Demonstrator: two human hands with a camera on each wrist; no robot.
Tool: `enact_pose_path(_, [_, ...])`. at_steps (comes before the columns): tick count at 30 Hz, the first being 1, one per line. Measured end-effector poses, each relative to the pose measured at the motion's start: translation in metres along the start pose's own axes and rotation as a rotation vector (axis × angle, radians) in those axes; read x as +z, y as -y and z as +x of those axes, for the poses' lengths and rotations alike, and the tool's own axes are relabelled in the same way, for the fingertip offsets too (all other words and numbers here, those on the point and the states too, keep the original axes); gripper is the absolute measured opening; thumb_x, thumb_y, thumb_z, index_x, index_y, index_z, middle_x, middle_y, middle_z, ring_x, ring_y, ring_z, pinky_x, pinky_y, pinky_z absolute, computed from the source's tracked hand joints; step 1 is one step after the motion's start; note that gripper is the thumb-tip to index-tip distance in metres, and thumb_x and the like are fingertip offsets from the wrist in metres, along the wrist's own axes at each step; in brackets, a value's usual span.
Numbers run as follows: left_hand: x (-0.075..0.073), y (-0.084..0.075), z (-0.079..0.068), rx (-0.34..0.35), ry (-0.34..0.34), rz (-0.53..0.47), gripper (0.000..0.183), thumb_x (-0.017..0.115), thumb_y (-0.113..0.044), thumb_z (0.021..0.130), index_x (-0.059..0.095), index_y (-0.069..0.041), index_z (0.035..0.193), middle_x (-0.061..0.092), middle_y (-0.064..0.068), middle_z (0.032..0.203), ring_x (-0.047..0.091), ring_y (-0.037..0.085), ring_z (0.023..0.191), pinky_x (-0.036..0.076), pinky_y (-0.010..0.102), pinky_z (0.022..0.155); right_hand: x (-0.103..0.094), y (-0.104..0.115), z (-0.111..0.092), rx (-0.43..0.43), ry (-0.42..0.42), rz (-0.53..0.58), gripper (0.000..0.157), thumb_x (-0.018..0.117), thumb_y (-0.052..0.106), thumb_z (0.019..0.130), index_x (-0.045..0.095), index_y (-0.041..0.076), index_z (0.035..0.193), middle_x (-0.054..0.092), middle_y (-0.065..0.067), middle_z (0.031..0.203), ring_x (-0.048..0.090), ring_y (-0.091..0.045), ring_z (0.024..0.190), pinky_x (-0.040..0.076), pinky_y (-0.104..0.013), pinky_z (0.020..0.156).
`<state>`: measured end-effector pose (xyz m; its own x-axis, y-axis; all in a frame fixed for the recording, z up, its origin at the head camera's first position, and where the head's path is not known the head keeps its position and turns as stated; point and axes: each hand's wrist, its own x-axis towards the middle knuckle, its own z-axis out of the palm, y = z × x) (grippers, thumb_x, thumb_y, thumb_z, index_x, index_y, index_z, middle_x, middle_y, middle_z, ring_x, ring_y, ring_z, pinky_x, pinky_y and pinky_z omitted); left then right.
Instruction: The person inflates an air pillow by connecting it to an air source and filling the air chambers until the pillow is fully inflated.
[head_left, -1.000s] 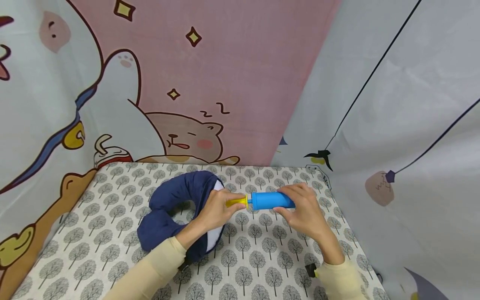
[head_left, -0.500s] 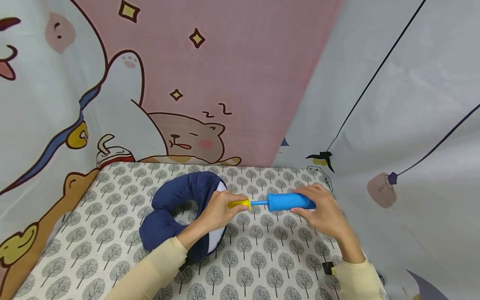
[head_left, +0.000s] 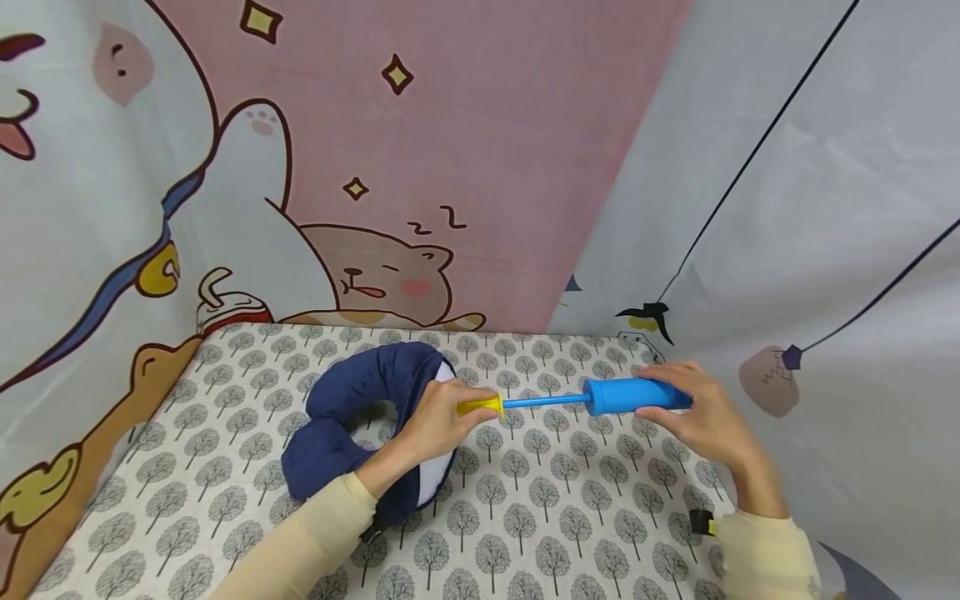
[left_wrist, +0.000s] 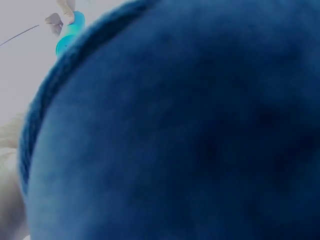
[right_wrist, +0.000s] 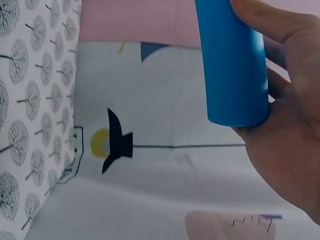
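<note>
A blue hand pump [head_left: 626,395] with a yellow handle [head_left: 483,407] is held level over the table in the head view. My left hand [head_left: 437,421] grips the yellow handle, above the right side of a navy neck pillow [head_left: 330,450]. Around the far end of the pump's blue barrel my right hand [head_left: 705,412] curls, thumb below and fingers above. A long stretch of thin blue rod shows between handle and barrel. The right wrist view has the barrel [right_wrist: 235,65] against the palm. Dark blue plush [left_wrist: 175,125] fills most of the left wrist view.
The table [head_left: 517,525] wears a white cloth printed with grey trees. Behind it hangs a pink and white cartoon curtain [head_left: 510,150], and another white curtain side [head_left: 840,208] rises along the right edge. A white panel [head_left: 433,475] edges the pillow.
My right hand has moved right with the barrel, drawing out much more of the rod. The left hand stays almost in place on the handle, and the pillow has not visibly moved.
</note>
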<state>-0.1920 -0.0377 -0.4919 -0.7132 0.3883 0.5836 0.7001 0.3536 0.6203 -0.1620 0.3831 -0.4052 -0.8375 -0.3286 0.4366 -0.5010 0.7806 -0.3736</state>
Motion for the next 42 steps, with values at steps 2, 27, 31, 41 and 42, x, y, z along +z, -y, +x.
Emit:
enact_pose_path(2, [0.002,0.002,0.000,-0.008,0.009,0.001,0.032,0.088,-0.027,0.100,0.087,-0.009,0.126,0.089,0.008,0.111,0.053,0.004,0.068,0.045,0.020,0.055,-0.005,-0.003,-0.002,0.008,0.002,0.007,0.059,0.101,0.012,0.085,0.080,0.015,0.140,0.074,-0.015,0.141,0.048,0.007,0.127,0.043,-0.013,0.098])
enact_pose_path(27, [0.004,0.002,0.001,-0.030,-0.026,0.036,0.029,0.091,-0.025,0.097,0.089,-0.012,0.123,0.089,0.007,0.107,0.057,-0.001,0.069,0.049,0.019,0.061,0.049,0.059,0.018,-0.131,-0.087,-0.068,0.057,0.104,0.014,0.078,0.081,0.003,0.129,0.084,-0.015,0.124,0.067,-0.033,0.113,0.054,-0.056,0.094])
enact_pose_path(31, [0.006,0.007,0.001,-0.023,-0.031,0.040,0.029,0.091,-0.026,0.098,0.089,-0.012,0.123,0.088,0.006,0.106,0.054,-0.003,0.068,0.049,0.019,0.060,0.058,0.070,0.021,-0.146,-0.103,-0.055,0.057,0.105,0.014,0.076,0.081,0.001,0.126,0.084,-0.018,0.124,0.067,-0.036,0.114,0.050,-0.056,0.098])
enact_pose_path(41, [0.002,-0.005,0.000,0.009,-0.019,-0.013,0.031,0.090,-0.026,0.099,0.088,-0.008,0.124,0.088,0.011,0.110,0.054,0.003,0.068,0.045,0.020,0.058,0.076,0.084,0.023,-0.161,-0.101,-0.040,0.058,0.106,0.017,0.076,0.082,0.000,0.126,0.084,-0.015,0.123,0.069,-0.035,0.116,0.058,-0.057,0.098])
enact_pose_path(42, [0.003,-0.004,0.000,0.010,-0.010,-0.008,0.032,0.089,-0.028,0.099,0.087,-0.009,0.125,0.089,0.010,0.112,0.053,0.003,0.068,0.044,0.020,0.058,0.076,0.083,0.022,-0.159,-0.096,-0.039,0.057,0.106,0.018,0.077,0.082,0.001,0.126,0.084,-0.014,0.123,0.070,-0.034,0.116,0.059,-0.057,0.097])
